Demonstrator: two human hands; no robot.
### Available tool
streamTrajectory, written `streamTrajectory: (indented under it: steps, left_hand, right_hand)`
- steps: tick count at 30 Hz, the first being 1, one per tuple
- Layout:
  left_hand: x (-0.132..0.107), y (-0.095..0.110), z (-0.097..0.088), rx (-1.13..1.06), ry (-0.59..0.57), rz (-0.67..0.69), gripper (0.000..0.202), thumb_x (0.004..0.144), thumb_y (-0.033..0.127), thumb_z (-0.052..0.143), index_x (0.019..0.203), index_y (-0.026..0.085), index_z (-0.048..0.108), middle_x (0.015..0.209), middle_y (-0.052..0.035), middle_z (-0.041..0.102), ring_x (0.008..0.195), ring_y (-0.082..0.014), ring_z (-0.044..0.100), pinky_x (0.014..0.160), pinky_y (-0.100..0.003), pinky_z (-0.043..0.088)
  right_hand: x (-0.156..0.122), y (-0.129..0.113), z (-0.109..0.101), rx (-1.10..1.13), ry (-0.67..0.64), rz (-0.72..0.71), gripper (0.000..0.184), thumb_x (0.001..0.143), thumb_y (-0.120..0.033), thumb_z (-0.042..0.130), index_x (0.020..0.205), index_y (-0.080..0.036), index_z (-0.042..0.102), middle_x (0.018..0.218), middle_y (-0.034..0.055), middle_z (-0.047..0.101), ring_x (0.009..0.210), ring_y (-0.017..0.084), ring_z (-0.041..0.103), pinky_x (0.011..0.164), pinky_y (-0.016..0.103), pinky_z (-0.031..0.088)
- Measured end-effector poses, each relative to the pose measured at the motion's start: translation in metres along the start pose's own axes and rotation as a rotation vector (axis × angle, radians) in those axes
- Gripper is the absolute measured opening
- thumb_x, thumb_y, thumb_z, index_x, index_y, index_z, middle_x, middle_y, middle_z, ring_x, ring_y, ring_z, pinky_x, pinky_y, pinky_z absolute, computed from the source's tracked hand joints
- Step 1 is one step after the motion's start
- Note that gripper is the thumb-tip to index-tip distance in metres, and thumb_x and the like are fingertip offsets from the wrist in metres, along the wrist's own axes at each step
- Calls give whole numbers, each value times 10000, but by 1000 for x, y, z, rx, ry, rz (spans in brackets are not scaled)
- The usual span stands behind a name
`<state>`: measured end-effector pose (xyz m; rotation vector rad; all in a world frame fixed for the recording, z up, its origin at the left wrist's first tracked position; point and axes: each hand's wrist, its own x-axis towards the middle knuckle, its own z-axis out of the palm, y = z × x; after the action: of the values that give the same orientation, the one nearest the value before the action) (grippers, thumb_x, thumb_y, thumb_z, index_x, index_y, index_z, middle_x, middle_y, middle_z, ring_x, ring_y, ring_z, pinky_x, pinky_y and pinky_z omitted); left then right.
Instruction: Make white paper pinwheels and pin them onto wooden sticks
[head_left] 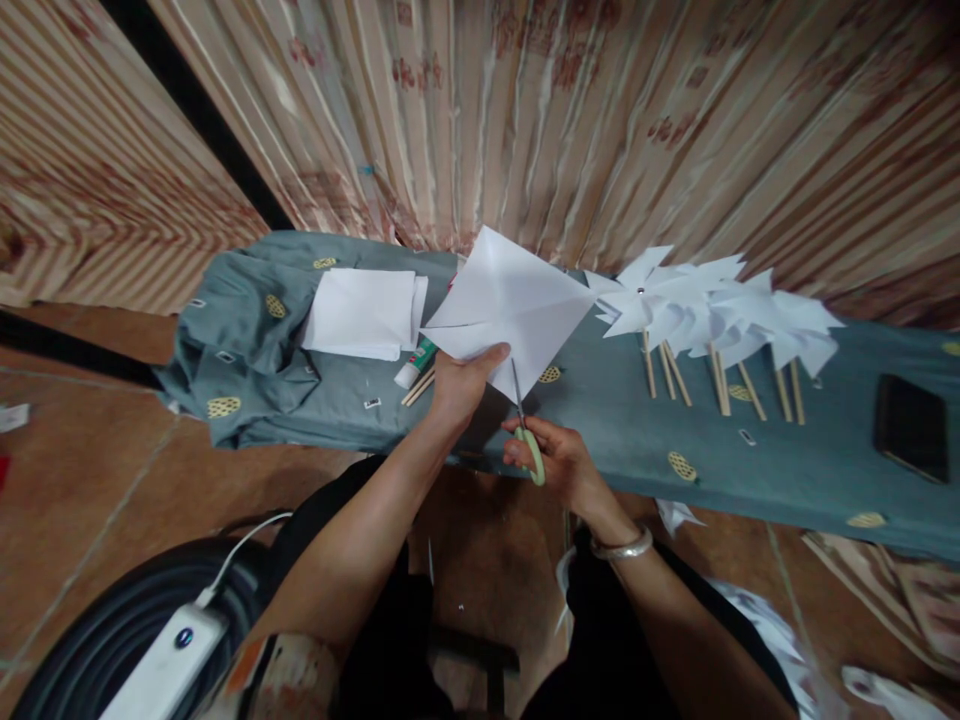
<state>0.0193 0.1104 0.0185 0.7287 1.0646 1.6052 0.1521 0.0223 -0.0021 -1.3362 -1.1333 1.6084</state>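
My left hand (459, 385) is closed on the lower edge of a white square paper sheet (514, 300), thumb on top, holding it up over the cloth-covered bench (615, 430). My right hand (559, 460) grips scissors with green handles (526, 425). Their blades point up into the sheet's bottom corner. A silver bangle sits on my right wrist.
A stack of white paper (364, 312) lies at the left of the bench, with a glue tube (415, 364) and loose wooden sticks beside it. Several finished paper pinwheels on sticks (720, 320) lie at the right. A black phone (911, 428) rests far right. A power strip (165, 665) is at lower left.
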Motion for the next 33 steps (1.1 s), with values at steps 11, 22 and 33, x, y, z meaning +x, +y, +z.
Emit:
streamTrajectory:
  steps: [11,22,33]
  left_hand:
    - [-2,1,2,6,-8,-18,538,525,219,840,1030,119,685,918,-104,769,848,-237,714,852,-377,559]
    - [-3,2,-1,99,26,-110,302,540,269,808,777,117,701,847,-111,756,829,-279,707,817,-408,559]
    - [-10,6,1,136,-35,-118,238,545,258,784,731,152,681,769,-77,732,858,-276,693,837,-401,540]
  right_hand:
    - [0,-7,3,37,45,41,446,556,-461,851,878,-191,703,665,-15,682,575,125,633,517,231,477]
    - [1,-6,2,27,50,41,446,556,-479,845,872,-199,700,682,-8,701,596,142,656,535,240,493]
    - [0,-4,-5,-81,11,-37,414,691,-485,775,982,-203,693,737,6,713,672,160,678,590,256,500]
